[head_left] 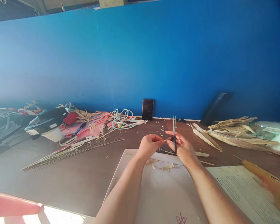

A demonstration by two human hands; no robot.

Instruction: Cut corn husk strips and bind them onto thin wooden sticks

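My right hand is closed round the black handles of a pair of scissors, whose blades point straight up. My left hand pinches a small pale strip of dried leaf between thumb and fingers, held against the right hand's fingertips. Both hands hover over the far edge of a white cardboard sheet. A few cut leaf scraps lie on that sheet just below the hands.
Dried leaves are piled at the right, thin sticks lie at the left. A coiled white cable, a phone against the blue wall, a printed paper and a glue gun share the brown table.
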